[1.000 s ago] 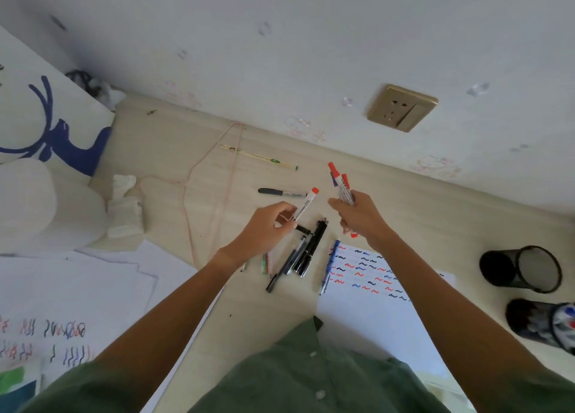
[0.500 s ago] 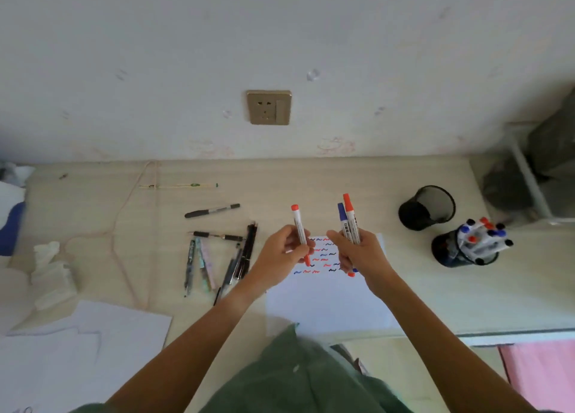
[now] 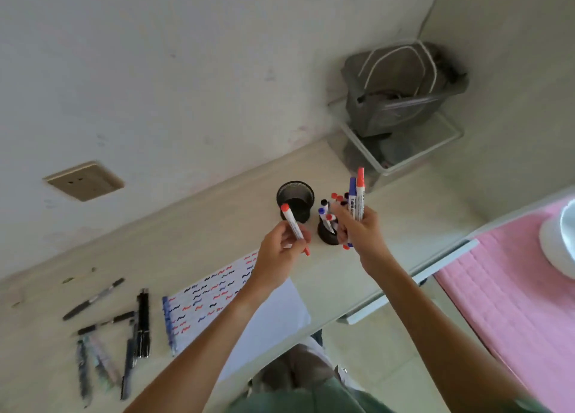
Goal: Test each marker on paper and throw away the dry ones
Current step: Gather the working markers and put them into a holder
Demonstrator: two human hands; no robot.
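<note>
My left hand grips one white marker with a red cap, held up above the desk. My right hand grips two markers upright, one with a blue cap and one with a red cap. Just behind my hands stand an empty black mesh cup and a second black cup filled with several capped markers. The test paper with red, blue and black squiggles lies on the desk under my left forearm. A grey bin with a bag liner stands past the desk's far right end.
Several pens and markers lie loose on the desk at the left. A blue pen lies along the paper's left edge. A wall socket is on the wall. A pink mat lies to the right of the desk.
My view has swung to the right, bringing the cups and the grey bin into sight. Both hands have moved right with their markers, from over the paper to just in front of the cups.
</note>
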